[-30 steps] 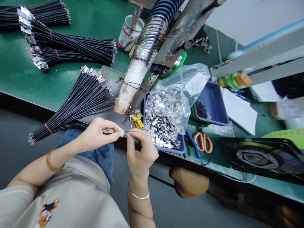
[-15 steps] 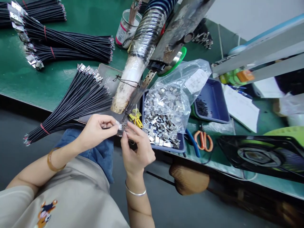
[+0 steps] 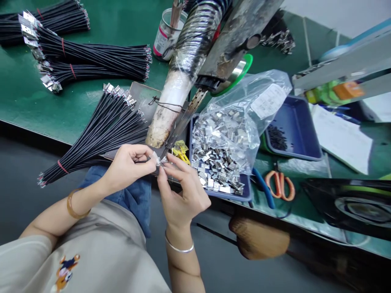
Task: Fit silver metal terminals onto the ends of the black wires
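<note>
My left hand [image 3: 131, 165] pinches a small whitish piece [image 3: 156, 158] between thumb and fingertips. Close beside it, my right hand [image 3: 183, 189] holds a small silvery metal connector [image 3: 164, 160] at its fingertips. Both pieces meet under the tip of a soldering iron [image 3: 177, 126] on a stand. To the left lies a fanned bundle of black cables [image 3: 100, 130] with metal connectors at its upper end. On the right, loose metal connectors [image 3: 216, 167] fill a blue tray, partly inside a clear bag [image 3: 244, 106].
A taped white exhaust tube [image 3: 172, 89] hangs above the hands. Tied cable bundles [image 3: 97, 51] lie at the back left. Orange-handled scissors [image 3: 279, 185], blue-handled pliers [image 3: 264, 189], a second blue tray [image 3: 301, 126] and a black fan [image 3: 354, 203] stand to the right.
The camera view has shifted, so the bench items appear moved, mostly those on the right. Both hands stay together at the iron's tip, with the right fingers slightly more spread.
</note>
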The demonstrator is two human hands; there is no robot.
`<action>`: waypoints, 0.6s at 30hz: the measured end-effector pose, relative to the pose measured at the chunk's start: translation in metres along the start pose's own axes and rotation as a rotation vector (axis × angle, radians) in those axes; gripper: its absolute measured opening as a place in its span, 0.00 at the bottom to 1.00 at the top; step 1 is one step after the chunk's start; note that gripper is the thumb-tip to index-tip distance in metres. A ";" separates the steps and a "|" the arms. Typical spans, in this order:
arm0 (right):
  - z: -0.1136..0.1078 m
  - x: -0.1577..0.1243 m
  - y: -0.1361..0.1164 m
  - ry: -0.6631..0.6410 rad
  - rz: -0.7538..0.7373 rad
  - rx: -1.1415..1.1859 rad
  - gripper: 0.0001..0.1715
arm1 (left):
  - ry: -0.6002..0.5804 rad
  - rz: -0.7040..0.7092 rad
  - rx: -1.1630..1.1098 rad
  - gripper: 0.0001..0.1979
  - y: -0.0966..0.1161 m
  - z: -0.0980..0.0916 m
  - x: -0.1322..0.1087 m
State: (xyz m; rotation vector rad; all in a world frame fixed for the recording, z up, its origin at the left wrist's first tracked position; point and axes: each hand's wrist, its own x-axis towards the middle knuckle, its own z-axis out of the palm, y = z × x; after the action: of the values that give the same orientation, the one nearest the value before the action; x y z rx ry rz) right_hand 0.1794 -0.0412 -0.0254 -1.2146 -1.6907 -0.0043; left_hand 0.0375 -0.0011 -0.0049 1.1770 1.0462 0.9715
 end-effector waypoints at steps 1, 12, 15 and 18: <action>-0.001 0.000 0.000 -0.005 -0.005 -0.002 0.11 | -0.006 -0.012 0.006 0.07 0.000 -0.001 0.000; -0.008 -0.002 0.003 -0.089 -0.036 0.013 0.11 | -0.067 -0.029 0.121 0.06 0.001 -0.004 -0.001; -0.008 -0.001 0.004 -0.095 -0.026 -0.003 0.11 | -0.038 -0.016 0.128 0.07 0.003 -0.003 -0.002; -0.009 0.001 0.005 -0.121 -0.039 -0.026 0.09 | -0.062 -0.024 0.134 0.07 0.004 -0.004 -0.002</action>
State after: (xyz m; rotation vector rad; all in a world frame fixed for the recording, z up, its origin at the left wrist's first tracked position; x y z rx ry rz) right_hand 0.1893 -0.0427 -0.0235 -1.2219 -1.8244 0.0245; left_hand 0.0327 -0.0019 -0.0011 1.2933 1.0867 0.8519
